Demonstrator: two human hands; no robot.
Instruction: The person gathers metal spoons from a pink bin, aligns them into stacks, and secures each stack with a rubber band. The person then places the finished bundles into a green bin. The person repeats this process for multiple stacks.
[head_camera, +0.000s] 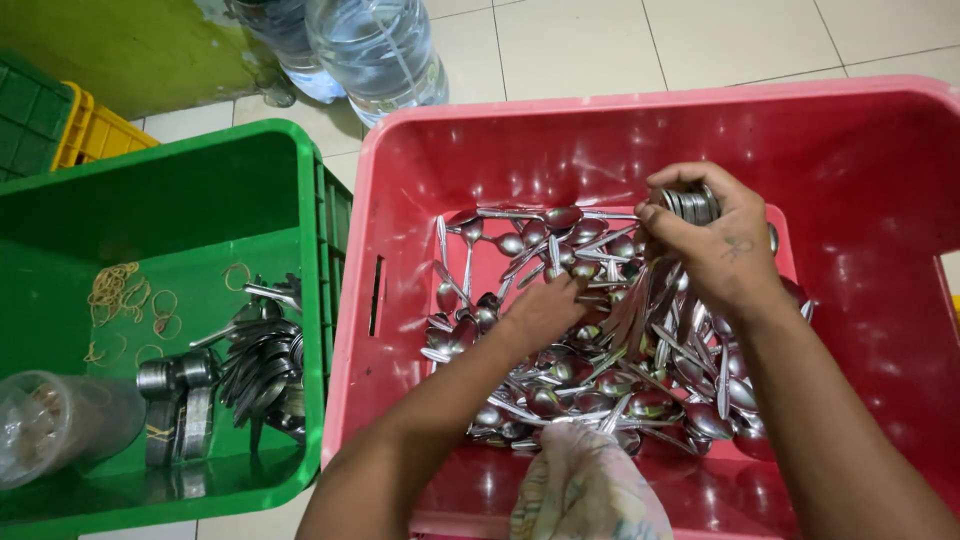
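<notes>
Spoons (600, 350) lie in a loose heap on the bottom of the red crate (880, 150), and both hands are in this heap. The right hand (715, 245) is raised a little over the pile and its fingers are closed around a stack (692, 204) of spoons, held together with the bowls nested one in another; the handles hang down toward the heap. The left hand (545, 310) reaches into the middle of the pile, palm down, with fingers bent onto the spoons; I cannot tell whether it already pinches one or only touches them. A piece of patterned cloth (585, 490) shows at the near wall of the red crate, between the two forearms.

To the left stands a green crate (310, 200), touching the red one. Inside it are bundles (260, 365) of stacked spoons, some rubber bands (125, 295) scattered on the bottom, and a clear plastic bag (55, 420) in the near corner. Behind the crates, on the tiled floor (700, 40), stand two big water bottles (375, 50), and a yellow crate (95, 130) is at the far left.
</notes>
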